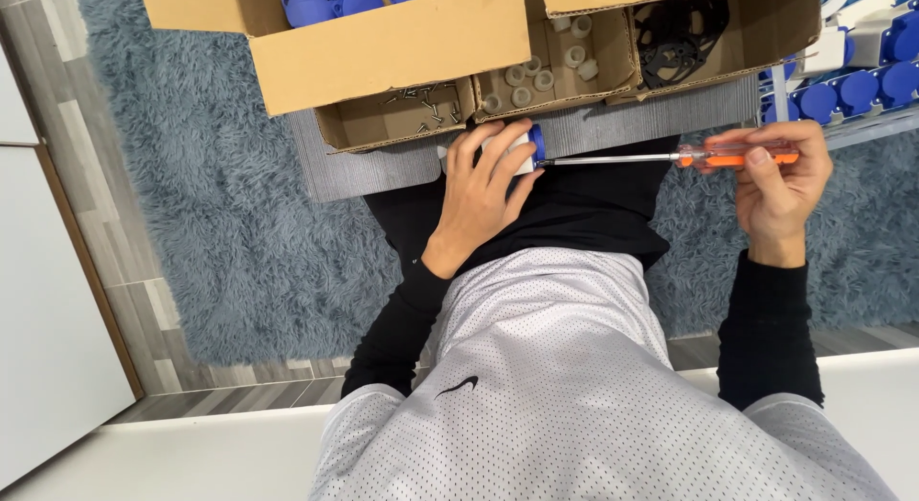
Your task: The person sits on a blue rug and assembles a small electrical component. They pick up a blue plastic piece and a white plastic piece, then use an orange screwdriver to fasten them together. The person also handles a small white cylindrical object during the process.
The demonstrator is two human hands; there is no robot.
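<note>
Gripping a white-and-blue cylindrical part, the left hand wraps its fingers around it on the grey mat, just below the cardboard tray. Right hand pinches the orange handle of a screwdriver, shaft horizontal, tip meeting the part's blue end. Tray compartments behind: small screws, white rings, black gaskets. Blue caps sit in a larger cardboard box and more blue pieces in a rack far right. Fluffy blue rug underneath.

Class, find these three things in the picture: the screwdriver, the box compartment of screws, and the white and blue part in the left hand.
screwdriver (732, 158), head view, on its orange handle.
box compartment of screws (359, 128), head view, on its bare cardboard floor.
white and blue part (536, 143), head view, on its blue end.
</note>
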